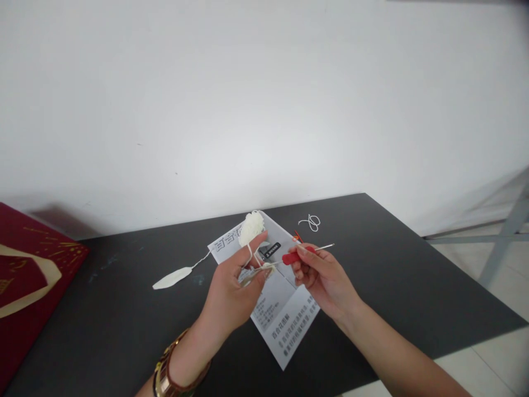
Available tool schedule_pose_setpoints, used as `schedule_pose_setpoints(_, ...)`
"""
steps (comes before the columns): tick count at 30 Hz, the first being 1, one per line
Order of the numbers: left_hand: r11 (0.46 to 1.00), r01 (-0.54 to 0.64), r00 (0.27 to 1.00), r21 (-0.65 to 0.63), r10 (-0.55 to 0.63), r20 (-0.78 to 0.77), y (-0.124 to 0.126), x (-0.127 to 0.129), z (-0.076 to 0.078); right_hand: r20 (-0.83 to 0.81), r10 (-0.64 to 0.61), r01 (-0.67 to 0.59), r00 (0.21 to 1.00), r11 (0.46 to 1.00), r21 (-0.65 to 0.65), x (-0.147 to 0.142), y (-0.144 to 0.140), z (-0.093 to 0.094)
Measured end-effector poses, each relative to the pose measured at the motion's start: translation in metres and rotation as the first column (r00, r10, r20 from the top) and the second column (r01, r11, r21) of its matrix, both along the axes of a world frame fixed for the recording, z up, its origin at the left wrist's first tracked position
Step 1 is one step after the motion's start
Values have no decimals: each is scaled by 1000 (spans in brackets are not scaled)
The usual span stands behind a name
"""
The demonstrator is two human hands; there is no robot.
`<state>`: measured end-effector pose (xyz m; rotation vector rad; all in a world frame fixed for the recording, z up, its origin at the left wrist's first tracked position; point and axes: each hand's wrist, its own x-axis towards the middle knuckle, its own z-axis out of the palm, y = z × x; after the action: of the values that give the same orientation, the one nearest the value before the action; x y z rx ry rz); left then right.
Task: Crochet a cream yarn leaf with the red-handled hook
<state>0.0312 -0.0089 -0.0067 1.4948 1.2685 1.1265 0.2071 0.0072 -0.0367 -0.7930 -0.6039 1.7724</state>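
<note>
My right hand (316, 271) grips a crochet hook by its red handle (292, 257); one metal end sticks out to the upper right, the other points left into the work. Pinched in my left hand (235, 284) is a small piece of white crochet work (268, 267), with the hook's tip at it. White yarn (249, 252) runs over the left fingers. Just beyond them sits a ball of white yarn (252, 227). Beneath both hands lies a printed sheet (285, 336) with Chinese text. Fingers partly hide the stitches.
A finished-looking white leaf-shaped piece (172, 278) with a yarn tail lies left on the dark table (136, 320). A loose yarn loop (312, 222) and small orange-red item (298, 237) lie beyond my right hand. A red bag (28, 275) stands far left; a white wall (248, 110) rises behind.
</note>
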Motion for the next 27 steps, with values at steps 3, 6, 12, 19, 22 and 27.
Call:
schedule_pose_setpoints(3,999,12,1000,-40,-11,20,2,1,-1,22,9,-10,1000,999,46,-2,-2,-1)
schedule_pose_setpoints(6,991,33,993,-133,-18,118,4,1,-2,64,-20,13,998,993,116,-4,-4,-1)
schedule_pose_setpoints(12,962,-39,946,-271,122,299,4,9,-7,309,-316,128,897,855,503,-8,-15,-4)
schedule_pose_setpoints(19,932,82,803,-352,147,577,3,10,-8,304,-814,-414,495,87,906,-2,-25,-11)
schedule_pose_setpoints(22,895,218,782,-390,79,618,6,-1,-3,270,-792,-507,547,-57,860,5,-20,-9)
schedule_pose_setpoints(27,832,387,792,-397,-78,606,12,-17,6,305,-519,-148,799,322,935,4,-13,-3)
